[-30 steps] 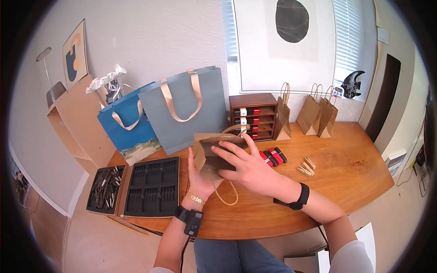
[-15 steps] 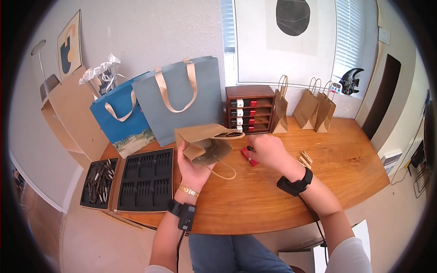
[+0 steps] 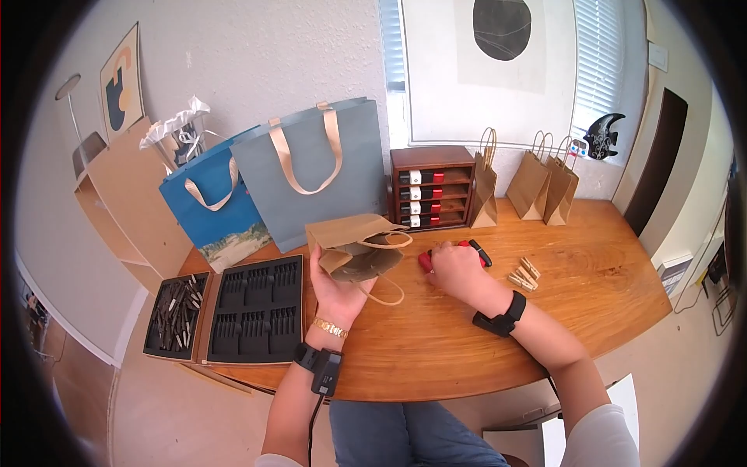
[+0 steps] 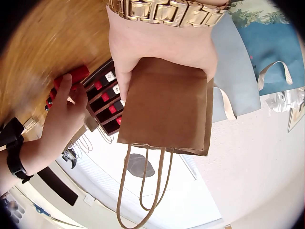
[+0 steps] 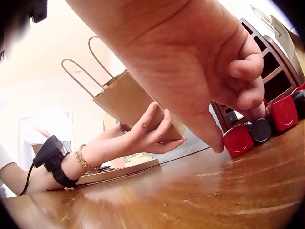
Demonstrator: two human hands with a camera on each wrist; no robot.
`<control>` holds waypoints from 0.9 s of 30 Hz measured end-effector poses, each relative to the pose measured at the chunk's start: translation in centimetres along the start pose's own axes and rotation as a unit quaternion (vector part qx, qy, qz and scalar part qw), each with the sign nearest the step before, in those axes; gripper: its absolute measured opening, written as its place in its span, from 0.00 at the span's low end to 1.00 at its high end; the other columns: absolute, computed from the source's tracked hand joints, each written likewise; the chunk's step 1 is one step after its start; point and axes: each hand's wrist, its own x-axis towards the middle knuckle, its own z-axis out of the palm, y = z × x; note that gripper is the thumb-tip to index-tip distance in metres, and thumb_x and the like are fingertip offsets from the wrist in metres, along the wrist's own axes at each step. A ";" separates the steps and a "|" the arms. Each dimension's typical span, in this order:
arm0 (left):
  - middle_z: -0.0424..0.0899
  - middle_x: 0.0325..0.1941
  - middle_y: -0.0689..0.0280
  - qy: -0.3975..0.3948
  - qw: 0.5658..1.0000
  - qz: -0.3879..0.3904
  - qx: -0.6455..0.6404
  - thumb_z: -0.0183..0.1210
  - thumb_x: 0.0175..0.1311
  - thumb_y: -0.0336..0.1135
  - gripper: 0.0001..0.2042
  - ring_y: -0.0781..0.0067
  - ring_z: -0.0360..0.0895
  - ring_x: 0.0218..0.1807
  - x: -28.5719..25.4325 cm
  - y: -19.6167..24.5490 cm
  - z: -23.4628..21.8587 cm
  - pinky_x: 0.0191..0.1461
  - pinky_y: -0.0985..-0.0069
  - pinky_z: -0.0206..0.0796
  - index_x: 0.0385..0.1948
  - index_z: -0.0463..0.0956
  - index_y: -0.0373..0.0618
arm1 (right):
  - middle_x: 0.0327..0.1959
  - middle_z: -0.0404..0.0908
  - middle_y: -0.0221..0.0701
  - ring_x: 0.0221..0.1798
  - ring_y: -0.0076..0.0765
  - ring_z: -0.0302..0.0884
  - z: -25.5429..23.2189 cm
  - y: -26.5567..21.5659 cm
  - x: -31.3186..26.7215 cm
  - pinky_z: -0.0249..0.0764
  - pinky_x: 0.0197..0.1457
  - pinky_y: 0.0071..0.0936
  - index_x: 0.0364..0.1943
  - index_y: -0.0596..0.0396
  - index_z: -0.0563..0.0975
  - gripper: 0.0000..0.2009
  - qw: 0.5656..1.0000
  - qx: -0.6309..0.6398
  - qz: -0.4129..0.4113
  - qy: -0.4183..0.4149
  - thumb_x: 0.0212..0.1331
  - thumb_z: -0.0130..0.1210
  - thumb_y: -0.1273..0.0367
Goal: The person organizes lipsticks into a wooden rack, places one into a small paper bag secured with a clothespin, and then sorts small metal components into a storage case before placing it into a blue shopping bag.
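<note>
My left hand (image 3: 336,294) holds a small brown kraft paper bag (image 3: 336,232) from below. In the head view the bag is tilted, its mouth and twisted handles facing right. The left wrist view shows fingers and thumb gripping the bag (image 4: 164,105) on either side. My right hand (image 3: 463,272) is low over a row of small red and black tubes on the table. Its thumb and a finger pinch a red tube (image 5: 238,140) beside a black tube (image 5: 261,130) in the right wrist view. Another red tube (image 5: 284,113) stands alongside; the hand hides part of the row.
A wooden rack (image 3: 432,156) behind holds more small items, with brown bags (image 3: 529,187) to its right. Wooden clothespins (image 3: 525,276) lie right of my right hand. Left are a black-lined tray (image 3: 261,311), a box of dark sticks (image 3: 177,315) and a large grey-blue bag (image 3: 311,171).
My right hand left the bag's mouth, came down to the row of tubes and now pinches there. My left hand still holds the bag, now tipped further to the right.
</note>
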 end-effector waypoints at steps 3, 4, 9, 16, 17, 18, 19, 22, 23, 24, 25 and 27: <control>0.66 0.71 0.58 0.010 1.000 0.007 0.020 0.47 0.71 0.60 0.31 0.55 0.63 0.72 -0.1 -0.2 0.2 0.73 0.51 0.59 0.68 0.62 0.49 | 0.45 0.84 0.37 0.46 0.41 0.85 -0.8 -0.3 -0.2 0.81 0.43 0.35 0.45 0.60 0.81 0.23 0.998 -0.004 -0.007 -0.059 0.55 0.64 0.54; 0.66 0.71 0.58 0.010 1.000 0.006 0.020 0.47 0.71 0.60 0.31 0.55 0.63 0.72 -0.2 -0.2 0.2 0.73 0.51 0.59 0.68 0.62 0.49 | 0.45 0.84 0.38 0.47 0.41 0.85 -0.8 -0.5 -0.4 0.81 0.44 0.36 0.45 0.59 0.82 0.22 0.998 0.000 -0.014 -0.061 0.55 0.64 0.54; 0.68 0.69 0.58 0.028 0.999 0.020 0.036 0.47 0.70 0.58 0.30 0.55 0.67 0.69 -0.2 -0.4 0.5 0.66 0.54 0.68 0.67 0.63 0.49 | 0.43 0.86 0.39 0.48 0.42 0.85 -2.0 -0.9 -0.8 0.81 0.46 0.36 0.43 0.57 0.83 0.20 0.991 0.013 -0.042 -0.127 0.54 0.62 0.55; 0.66 0.70 0.58 0.018 0.998 0.031 0.054 0.50 0.69 0.59 0.31 0.55 0.63 0.71 0.0 -0.6 0.5 0.72 0.52 0.60 0.67 0.63 0.50 | 0.38 0.86 0.43 0.46 0.51 0.84 -3.9 0.9 -1.1 0.79 0.47 0.39 0.45 0.55 0.82 0.16 0.980 0.068 -0.132 -0.133 0.56 0.60 0.61; 0.66 0.70 0.58 0.031 0.998 0.034 0.054 0.49 0.69 0.59 0.31 0.56 0.62 0.72 -0.1 -0.6 0.6 0.73 0.53 0.58 0.68 0.63 0.50 | 0.38 0.85 0.44 0.45 0.52 0.83 -5.6 1.3 -1.6 0.78 0.46 0.41 0.46 0.54 0.81 0.16 0.974 0.144 -0.141 -0.101 0.56 0.60 0.63; 0.65 0.71 0.59 0.043 0.997 0.036 0.053 0.49 0.69 0.59 0.31 0.56 0.62 0.72 -0.1 -0.7 0.6 0.74 0.53 0.56 0.68 0.63 0.50 | 0.38 0.85 0.44 0.45 0.52 0.83 -7.6 1.3 -2.2 0.78 0.46 0.41 0.46 0.54 0.81 0.16 0.974 0.142 -0.142 -0.102 0.56 0.60 0.63; 0.65 0.71 0.59 0.044 0.997 0.037 0.051 0.49 0.69 0.59 0.31 0.56 0.62 0.72 -0.1 -0.7 0.5 0.74 0.53 0.56 0.68 0.63 0.50 | 0.38 0.85 0.44 0.45 0.54 0.82 -9.6 1.3 -3.1 0.77 0.46 0.42 0.47 0.54 0.81 0.15 0.966 0.201 -0.150 -0.070 0.56 0.60 0.66; 0.66 0.71 0.59 0.036 0.996 0.026 0.072 0.47 0.70 0.60 0.31 0.56 0.63 0.72 0.0 -0.8 0.2 0.74 0.54 0.57 0.68 0.63 0.50 | 0.39 0.84 0.44 0.44 0.55 0.81 -10.4 1.2 -3.5 0.76 0.46 0.43 0.46 0.56 0.79 0.14 0.910 0.338 -0.239 0.010 0.55 0.59 0.71; 0.67 0.70 0.60 0.029 0.996 0.015 0.083 0.47 0.70 0.60 0.31 0.57 0.63 0.71 -0.1 -1.1 0.3 0.73 0.54 0.57 0.67 0.63 0.50 | 0.40 0.83 0.43 0.44 0.56 0.81 -10.3 1.2 -3.7 0.76 0.45 0.43 0.46 0.57 0.78 0.13 0.853 0.412 -0.315 0.060 0.55 0.59 0.73; 0.69 0.69 0.61 0.021 0.995 0.004 0.095 0.46 0.70 0.61 0.31 0.58 0.64 0.71 -0.1 -1.3 0.4 0.73 0.55 0.58 0.67 0.64 0.51 | 0.40 0.83 0.43 0.44 0.56 0.81 -10.3 0.9 -4.0 0.76 0.45 0.43 0.46 0.57 0.78 0.13 0.853 0.414 -0.313 0.061 0.55 0.59 0.73; 0.69 0.69 0.61 0.021 0.995 0.000 0.098 0.46 0.70 0.61 0.31 0.58 0.64 0.71 -0.1 -1.5 0.6 0.73 0.55 0.58 0.67 0.64 0.51 | 0.40 0.83 0.43 0.44 0.56 0.81 -10.4 0.3 -4.3 0.76 0.45 0.43 0.46 0.57 0.78 0.13 0.864 0.391 -0.313 0.057 0.54 0.59 0.74; 0.70 0.69 0.62 0.005 0.992 -0.015 0.126 0.46 0.70 0.62 0.32 0.60 0.67 0.69 -0.3 -1.9 1.0 0.70 0.54 0.60 0.67 0.64 0.51 | 0.38 0.82 0.42 0.44 0.55 0.81 -10.0 -0.3 -4.7 0.76 0.45 0.43 0.45 0.56 0.78 0.13 0.888 0.324 -0.319 0.067 0.55 0.59 0.74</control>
